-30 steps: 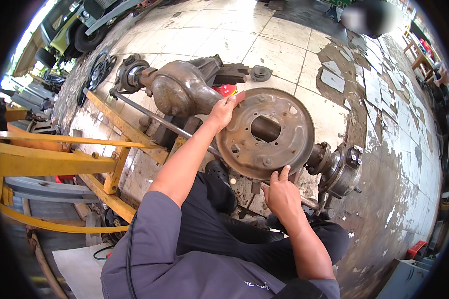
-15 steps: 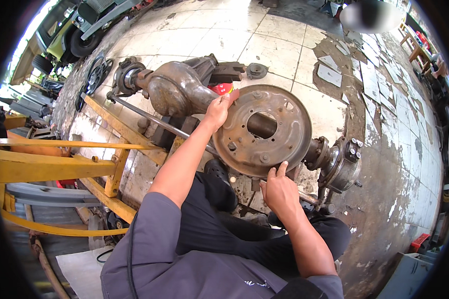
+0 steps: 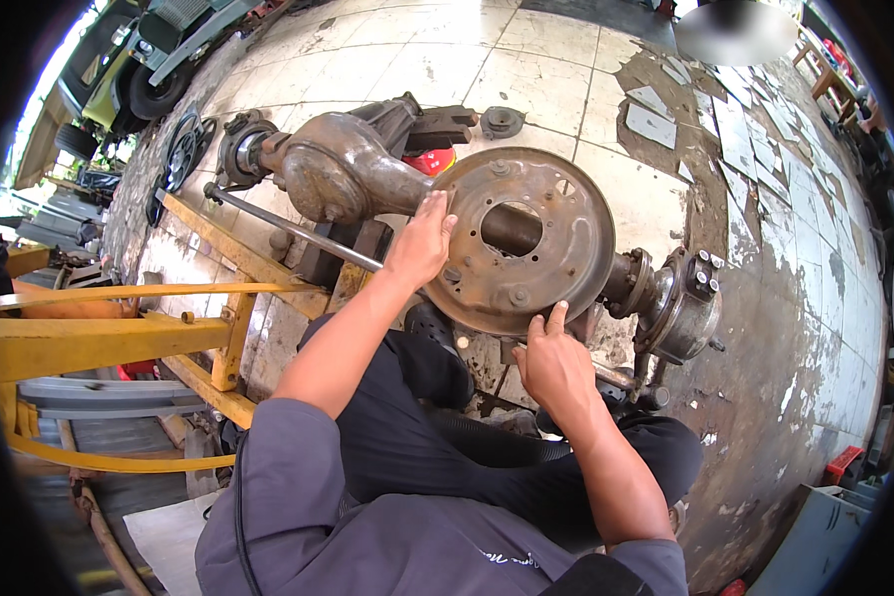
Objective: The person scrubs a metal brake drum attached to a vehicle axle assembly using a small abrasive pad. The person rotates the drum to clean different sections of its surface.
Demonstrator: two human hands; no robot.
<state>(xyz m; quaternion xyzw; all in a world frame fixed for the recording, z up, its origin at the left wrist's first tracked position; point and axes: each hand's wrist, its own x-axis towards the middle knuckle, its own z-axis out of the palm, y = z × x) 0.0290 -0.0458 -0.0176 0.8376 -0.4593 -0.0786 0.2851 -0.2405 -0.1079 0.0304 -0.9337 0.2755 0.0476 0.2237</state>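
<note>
Note the round plate [image 3: 558, 221], overlying the axle [image 3: 395, 191] between housing [image 3: 320, 164] and hub [image 3: 683, 313]. Compare the left hand [image 3: 423, 241], with fingers extended together at the left rim and any hold beneath indiscernible; and the right hand [image 3: 556, 370], with index and middle fingers outstretched, unclosed, on the lower rim.

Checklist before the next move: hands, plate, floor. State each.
1. Left hand on plate: ok, fingers at its left side.
2. Right hand on plate: ok, fingertips at the near rim.
3. Fingers out of the centre hole: ok, both hands clear of it.
4. Gloves on: not ok, both hands bare.
5. Plate secured to the axle: cannot tell from this view.
6. Floor tiles intact: not ok, broken beyond the plate, upper right.
</note>
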